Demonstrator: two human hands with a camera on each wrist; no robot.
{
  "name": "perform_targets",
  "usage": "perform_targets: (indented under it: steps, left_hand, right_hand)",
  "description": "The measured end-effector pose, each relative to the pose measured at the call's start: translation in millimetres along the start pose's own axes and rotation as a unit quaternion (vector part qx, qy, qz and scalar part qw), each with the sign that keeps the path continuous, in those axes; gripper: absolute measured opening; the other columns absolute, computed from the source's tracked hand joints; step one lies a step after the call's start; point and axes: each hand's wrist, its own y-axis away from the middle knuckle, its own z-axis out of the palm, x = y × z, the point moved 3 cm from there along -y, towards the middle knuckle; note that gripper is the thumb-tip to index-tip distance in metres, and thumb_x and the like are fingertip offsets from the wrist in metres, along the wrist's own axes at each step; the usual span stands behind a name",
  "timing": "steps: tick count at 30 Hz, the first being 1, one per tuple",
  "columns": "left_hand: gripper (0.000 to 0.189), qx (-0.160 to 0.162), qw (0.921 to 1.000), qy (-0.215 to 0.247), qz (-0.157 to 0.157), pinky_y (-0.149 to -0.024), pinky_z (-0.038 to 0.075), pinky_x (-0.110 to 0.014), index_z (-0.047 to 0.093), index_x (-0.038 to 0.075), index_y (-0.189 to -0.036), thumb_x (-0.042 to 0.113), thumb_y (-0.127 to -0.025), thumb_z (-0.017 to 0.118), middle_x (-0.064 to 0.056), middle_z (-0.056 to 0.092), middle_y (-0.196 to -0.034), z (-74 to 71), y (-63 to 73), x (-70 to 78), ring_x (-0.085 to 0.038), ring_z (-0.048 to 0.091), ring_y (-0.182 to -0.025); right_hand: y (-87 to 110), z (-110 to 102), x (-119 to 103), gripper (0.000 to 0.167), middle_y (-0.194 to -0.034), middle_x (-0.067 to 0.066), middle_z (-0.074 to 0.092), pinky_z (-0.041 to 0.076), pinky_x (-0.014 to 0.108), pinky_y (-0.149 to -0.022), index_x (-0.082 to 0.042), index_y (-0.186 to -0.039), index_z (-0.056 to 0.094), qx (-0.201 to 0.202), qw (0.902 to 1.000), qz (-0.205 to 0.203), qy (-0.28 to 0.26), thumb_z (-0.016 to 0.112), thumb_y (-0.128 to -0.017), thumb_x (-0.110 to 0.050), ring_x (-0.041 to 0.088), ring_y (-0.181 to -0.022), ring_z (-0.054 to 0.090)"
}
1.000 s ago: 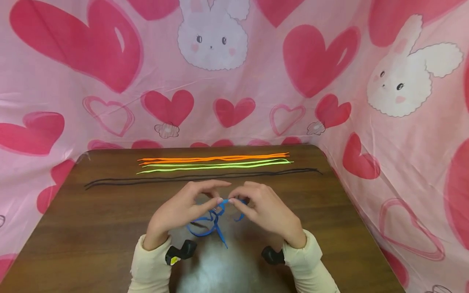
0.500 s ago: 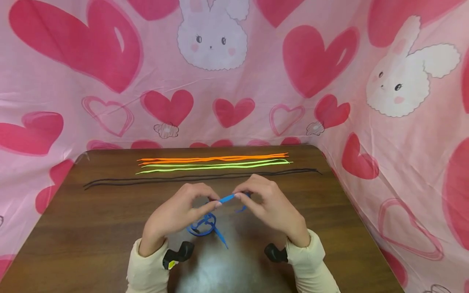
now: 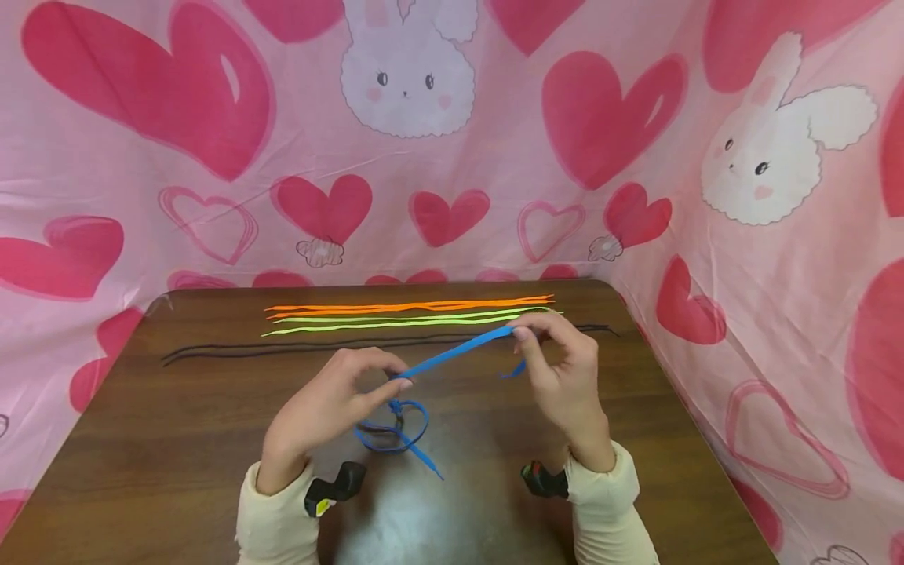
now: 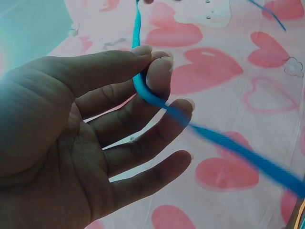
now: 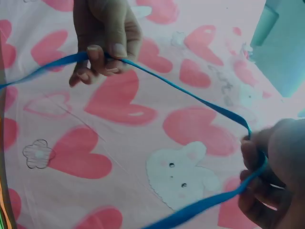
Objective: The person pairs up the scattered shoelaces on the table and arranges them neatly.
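A flat blue shoelace (image 3: 459, 351) runs on a slant between the two hands, higher at the right. Thumb and fingertips of the left hand (image 3: 332, 404) pinch it; in the left wrist view the lace (image 4: 228, 145) bends over the fingers and the other fingers spread below. Its looped, tangled part and one tip lie below the left hand near the table. The right hand (image 3: 568, 377) pinches the lace farther along, and a short end dangles under its fingers. In the right wrist view both hands grip the lace (image 5: 181, 88), which sags slightly between them.
Across the back of the brown table (image 3: 176, 439) lie orange laces (image 3: 410, 306), yellow-green laces (image 3: 417, 319) and dark laces (image 3: 282, 349), laid lengthwise. A pink cloth with hearts and rabbits (image 3: 508, 141) hangs behind and at the sides. Black wrist cameras sit under both cuffs.
The right hand has moved right and away from the body, drawing out a longer stretch of blue lace. The left hand has shifted slightly left, still pinching it.
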Motion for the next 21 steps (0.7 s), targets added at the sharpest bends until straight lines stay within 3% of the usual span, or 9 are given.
perform_targets:
  steps: [5,10,15,21]
  left_hand:
    - [0.013,0.036,0.9991,0.014,-0.018,-0.075,0.053,-0.028,0.076,0.015,-0.105,0.010,-0.094,0.073,0.008,0.071,-0.093,-8.0,6.0,-0.5,-0.007,0.065,-0.079]
    - [0.017,0.094,0.9955,0.009,0.004,-0.079,0.054,-0.026,0.076,0.015,-0.105,0.005,-0.092,0.074,0.008,0.072,-0.094,-15.1,9.9,1.1,-0.007,0.066,-0.084]
    - [0.025,0.155,0.9873,-0.003,0.034,-0.087,0.050,-0.021,0.077,0.016,-0.104,-0.003,-0.088,0.075,0.005,0.074,-0.100,-22.3,11.9,3.9,-0.007,0.066,-0.096]
    - [0.028,0.189,0.9813,-0.020,0.032,-0.093,0.045,-0.017,0.077,0.016,-0.106,-0.005,-0.087,0.076,0.006,0.073,-0.104,-28.6,14.2,3.6,-0.006,0.063,-0.103]
  right_hand:
    - [-1.0,-11.8,1.7,0.006,-0.069,0.013,0.062,0.048,0.018,-0.064,0.006,-0.097,0.072,0.057,0.9979,0.019,0.024,0.067,-0.094,0.004,0.010,-0.066,0.059]
    - [-1.7,-21.8,4.3,0.010,-0.070,0.013,0.062,0.049,0.018,-0.067,0.008,-0.098,0.073,0.080,0.9953,0.038,0.038,0.068,-0.090,0.011,0.007,-0.069,0.060]
    - [-4.0,-31.1,6.3,0.018,-0.074,0.012,0.065,0.049,0.017,-0.070,0.002,-0.102,0.076,0.053,0.9940,0.063,0.072,0.068,-0.089,0.013,0.006,-0.076,0.060]
    - [-4.7,-40.0,11.8,0.024,-0.087,0.010,0.074,0.048,0.015,-0.078,-0.004,-0.112,0.077,-0.007,0.9871,0.095,0.128,0.065,-0.094,0.007,0.005,-0.088,0.060]
